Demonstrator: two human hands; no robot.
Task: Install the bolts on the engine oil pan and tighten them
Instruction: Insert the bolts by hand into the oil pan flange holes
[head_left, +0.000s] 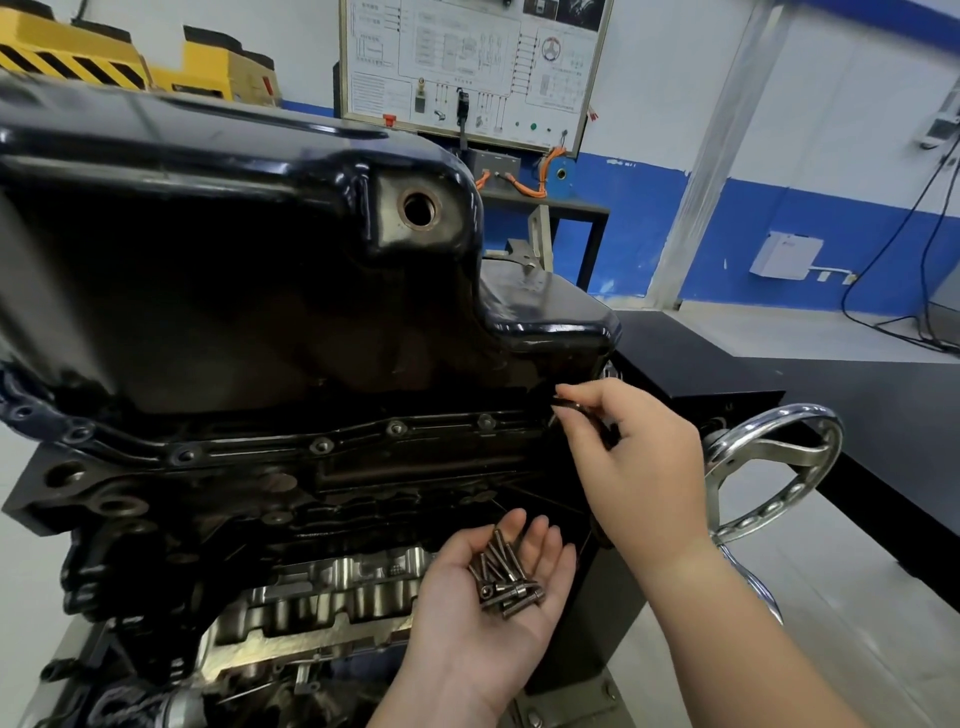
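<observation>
Head view: the black oil pan (234, 270) sits on the upturned engine block (208, 519) with its long axis running left to right across my sight, its drain hole (420, 209) facing me. Its flange (322, 444) runs along the lower edge, and several seated bolts (396, 428) stand in a row there. My right grip (634, 457) is clenched at the flange's right end, just under the pan's stepped corner, thumb and forefinger pinching one bolt (563, 401). What shows of it lies roughly level and points left toward the pan, but my fingers hide most of it. My left grip (467, 639) is released, palm up below the flange, fingers loosely straight, carrying a small heap of loose bolts (506, 577). Most of them lie along my fingers with heads toward the wrist, and a few lie crosswise near the heel of the palm. A chrome handwheel (774, 467) stands just right of my right wrist.
</observation>
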